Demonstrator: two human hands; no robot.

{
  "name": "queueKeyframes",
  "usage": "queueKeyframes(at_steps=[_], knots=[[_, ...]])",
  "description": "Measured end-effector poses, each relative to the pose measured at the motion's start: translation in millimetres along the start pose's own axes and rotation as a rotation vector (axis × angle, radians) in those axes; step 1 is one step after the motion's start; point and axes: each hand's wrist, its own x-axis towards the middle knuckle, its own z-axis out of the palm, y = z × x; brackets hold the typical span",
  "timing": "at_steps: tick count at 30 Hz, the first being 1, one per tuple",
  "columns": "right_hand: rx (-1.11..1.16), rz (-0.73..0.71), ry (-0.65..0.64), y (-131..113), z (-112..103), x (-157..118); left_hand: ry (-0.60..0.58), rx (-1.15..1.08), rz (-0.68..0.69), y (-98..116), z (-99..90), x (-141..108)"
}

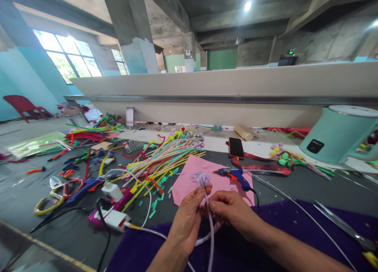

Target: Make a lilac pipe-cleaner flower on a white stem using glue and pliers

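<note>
A lavender pipe-cleaner flower (203, 179) with a round, fluffy head sits atop the closed fingers of my left hand (189, 213), which pinches it just below the head. From there a pale lavender pipe cleaner (211, 236) hangs down toward my lap. Close beside it, my right hand (232, 209) is closed, thumb and forefinger pressed together at the stem; what exactly lies between them is partly hidden. Behind both hands is a pink sheet (189, 167) with loose lavender pieces on it. A blue glue gun (236, 175) rests on its right side.
Bundled pipe cleaners (165, 158) and cut green bits (159, 189) lie left of the sheet. Pliers (78, 193) and a power strip (121, 209) are farther left. A phone (236, 148), a teal kettle (336, 134) and tweezers (339, 222) are at right. Cables cross the table.
</note>
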Motion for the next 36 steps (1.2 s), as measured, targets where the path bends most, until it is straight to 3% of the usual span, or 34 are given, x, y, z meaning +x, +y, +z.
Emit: queueKeyframes(at_steps=[4, 12, 36], knots=[[0.080, 0.032, -0.010, 0.7, 0.8, -0.1, -0.026, -0.001, -0.063, -7.8, -0.8, 1.8], [-0.035, -0.012, 0.099, 1.7, 1.1, 0.9, -0.012, 0.037, -0.050, -7.8, -2.8, 4.0], [-0.090, 0.002, 0.094, 9.0, 3.5, 3.0, 0.080, -0.070, -0.072, -9.4, -3.7, 8.1]])
